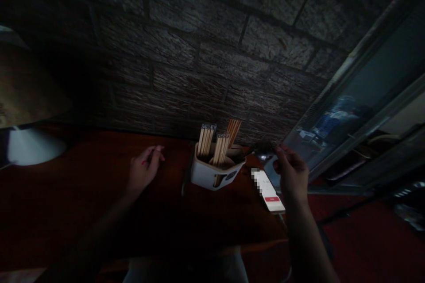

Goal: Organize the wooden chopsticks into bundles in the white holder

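Observation:
A white holder (212, 177) with several compartments stands on the table near the wall. Bundles of pale wooden chopsticks (220, 149) and a darker reddish bundle (234, 131) rise out of it. To its right, my right hand (294, 170) pinches the end of a dark, shiny metal spoon (264, 156); the spoon's thin handle points toward the holder, and dim light blurs its outline. My left hand (146, 168) hovers left of the holder, loosely curled with nothing visible in it. Below my right hand lies a phone (269, 192) with its screen lit.
A lamp with a tan shade (29, 86) and white base (35, 146) stands at the left. The rough brick wall (199, 53) closes off the back. At the right are a metal-framed glass pane (358, 84) and red floor (361, 239). A cable (282, 220) runs from the phone.

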### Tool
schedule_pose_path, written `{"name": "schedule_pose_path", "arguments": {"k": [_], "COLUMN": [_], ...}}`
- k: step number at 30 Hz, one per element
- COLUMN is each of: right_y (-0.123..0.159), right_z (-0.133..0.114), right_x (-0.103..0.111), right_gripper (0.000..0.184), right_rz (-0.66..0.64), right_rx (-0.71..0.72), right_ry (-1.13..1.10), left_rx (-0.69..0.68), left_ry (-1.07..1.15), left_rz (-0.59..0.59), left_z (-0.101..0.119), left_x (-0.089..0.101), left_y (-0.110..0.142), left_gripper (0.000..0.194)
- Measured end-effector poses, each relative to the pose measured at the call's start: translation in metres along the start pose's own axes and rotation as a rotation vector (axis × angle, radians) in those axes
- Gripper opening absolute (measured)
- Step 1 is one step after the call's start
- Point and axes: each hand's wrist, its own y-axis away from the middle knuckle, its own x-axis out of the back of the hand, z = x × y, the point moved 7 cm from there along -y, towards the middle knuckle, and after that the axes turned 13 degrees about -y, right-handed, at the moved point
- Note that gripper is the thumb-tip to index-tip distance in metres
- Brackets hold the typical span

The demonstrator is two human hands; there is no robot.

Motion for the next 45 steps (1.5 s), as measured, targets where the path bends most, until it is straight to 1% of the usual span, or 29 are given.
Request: {"name": "schedule_pose_path", "arguments": {"k": [4, 11, 15, 19, 25, 30, 33, 36, 42, 45], "right_y": [-0.009, -0.017, -0.019, -0.018, -0.015, -0.013, -0.010, -0.007, -0.001, 0.011], "right_z": [0.006, 0.016, 0.018, 0.018, 0.019, 0.017, 0.014, 0.015, 0.018, 0.018], "right_x": [0.000, -0.003, -0.004, -0.004, -0.003, -0.004, -0.001, 0.005, 0.024, 0.032], "right_gripper": [0.045, 0.038, 0.034, 0.032, 0.036, 0.036, 0.035, 0.036, 0.033, 0.039], "right_rz": [-0.013, -0.019, -0.038, -0.037, -0.033, -0.042, -0.025, -0.014, 0.027, 0.024], "right_rx": [-0.039, -0.132, -0.134, -0.144, -0.178, -0.185, -0.170, -0.164, -0.135, -0.131], "right_ry": [-0.028, -0.167, -0.213, -0.236, -0.269, -0.285, -0.264, -0.240, -0.144, -0.050], "left_rx": [-0.012, 0.004, 0.007, 0.001, 0.014, 0.022, 0.030, 0.021, -0.007, 0.003], "left_ry": [-0.003, -0.029, -0.016, -0.020, -0.024, -0.034, -0.073, -0.100, -0.213, -0.292], "left_rz": [0.010, -0.003, 0.000, -0.004, -0.014, -0.032, -0.122, -0.251, -0.483, -0.576], "left_z": [0.003, -0.002, -0.003, 0.001, 0.003, -0.001, -0.005, -0.006, 0.003, 0.005], "left_x": [0.000, -0.002, -0.002, -0.002, -0.001, -0.003, -0.012, -0.028, -0.063, -0.077], "left_y": [0.000, -0.001, -0.002, -0.001, 0.000, 0.000, 0.000, 0.003, 0.014, 0.015], "left_gripper": [0.032, 0.033, 0.033, 0.034, 0.035, 0.037, 0.041, 0.042, 0.037, 0.033]}}
